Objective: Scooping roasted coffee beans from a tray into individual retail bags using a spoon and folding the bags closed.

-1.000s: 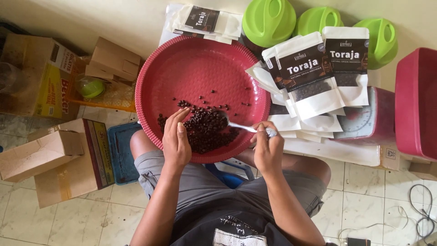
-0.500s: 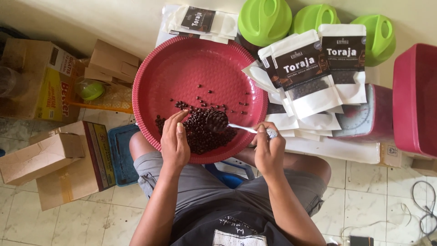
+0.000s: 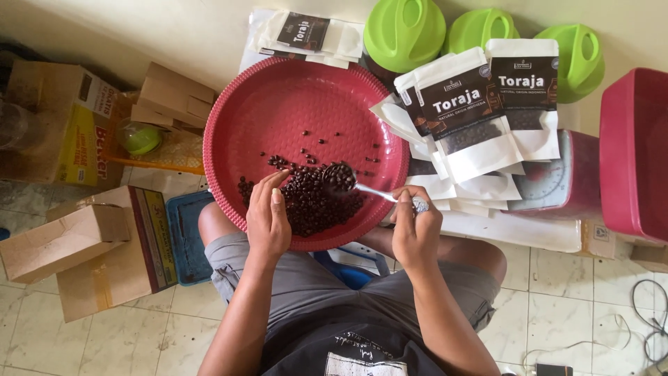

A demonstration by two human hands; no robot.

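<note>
A round red tray (image 3: 292, 97) rests on my lap, tilted toward me, with a heap of dark coffee beans (image 3: 313, 205) at its near edge. My left hand (image 3: 268, 219) lies flat on the left side of the heap, fingers together. My right hand (image 3: 415, 230) grips the handle of a metal spoon (image 3: 341, 177), whose bowl is full of beans and lifted just above the heap. To the right of the tray stand several white pouches with dark labels (image 3: 480, 115), some showing beans through a window.
Three green lids (image 3: 403, 31) sit behind the pouches. A red box (image 3: 637, 153) and a kitchen scale (image 3: 557, 188) are at right. Cardboard boxes (image 3: 62, 240) and a blue tray (image 3: 182, 237) lie at left on the tiled floor. Cables (image 3: 647, 320) trail at lower right.
The spoon has risen out of the heap with a load of beans. My left hand has stayed on the heap. The view has shifted slightly.
</note>
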